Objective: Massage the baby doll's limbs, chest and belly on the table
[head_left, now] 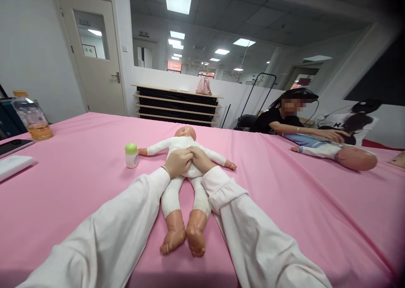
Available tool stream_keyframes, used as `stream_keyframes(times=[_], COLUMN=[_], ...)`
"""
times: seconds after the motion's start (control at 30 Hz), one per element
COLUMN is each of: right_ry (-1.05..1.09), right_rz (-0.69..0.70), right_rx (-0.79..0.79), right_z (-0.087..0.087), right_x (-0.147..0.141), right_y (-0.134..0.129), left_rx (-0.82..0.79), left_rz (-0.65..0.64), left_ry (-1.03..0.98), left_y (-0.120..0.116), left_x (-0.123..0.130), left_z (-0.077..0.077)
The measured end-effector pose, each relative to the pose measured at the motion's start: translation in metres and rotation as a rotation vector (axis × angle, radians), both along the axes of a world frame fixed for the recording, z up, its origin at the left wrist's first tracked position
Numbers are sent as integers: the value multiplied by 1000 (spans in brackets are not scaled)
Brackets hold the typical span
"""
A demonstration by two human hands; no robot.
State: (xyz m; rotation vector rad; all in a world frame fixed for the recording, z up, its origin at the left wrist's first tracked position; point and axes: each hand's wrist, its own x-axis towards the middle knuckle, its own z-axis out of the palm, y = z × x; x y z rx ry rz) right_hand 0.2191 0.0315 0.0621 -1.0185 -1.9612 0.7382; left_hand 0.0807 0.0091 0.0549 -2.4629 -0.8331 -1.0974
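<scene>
A baby doll (171, 195) lies on its back on the pink-covered table (104, 203), its bare feet toward me and its arms spread. It has a white cloth body. My left hand (179, 162) rests on the doll's belly with curled fingers. From the other side my right hand (201, 159) meets it, and the fingertips come together at the middle of the torso. What the fingers pinch, if anything, is hidden by the hands. A small white jar with a green lid (131, 156) stands left of the doll, beside its hand.
On the left are a drink bottle (33, 117), a phone (14, 146) and a white box (14, 166). At the right, a person (281, 119) has a hand near another doll (356, 158). A second person (357, 121) sits beyond. Shelves (177, 106) stand behind the table.
</scene>
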Motion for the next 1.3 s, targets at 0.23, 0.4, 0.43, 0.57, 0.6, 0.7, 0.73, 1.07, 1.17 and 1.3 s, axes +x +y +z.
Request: stream_keyframes(times=[0.23,0.4,0.43,0.57,0.6,0.7,0.73,1.07,1.17,1.3], right_ry=[-247,-297,-294,-203,-185,-194,-205,-292,-249,-250], right_rz=[-241,-442,-460,-546,-547,-443,-396,-465,-519,-445], right_rx=[252,117,124,352,421,542,553,260,383,570], right_z=[-30,-34,-35,-39,-39,-36,-35,-41,-41,-37], right_x=[-2,-1,0,3,3,2,2,2,2,2], right_y=[2,5,5,2,0,-7,-8,2,-1,-10], left_rx=[-255,-353,-359,-266,-235,-170,-162,-250,-202,-138], left_rz=[41,312,359,404,387,288,254,393,388,305], left_ry=[-112,-45,-38,-62,-62,-19,-7,-120,-135,-46], left_y=[13,15,13,5,3,2,3,5,4,2], left_x=[4,5,6,10,10,8,7,8,7,5], left_z=[-17,-26,-26,-22,-21,-20,-21,-26,-25,-20])
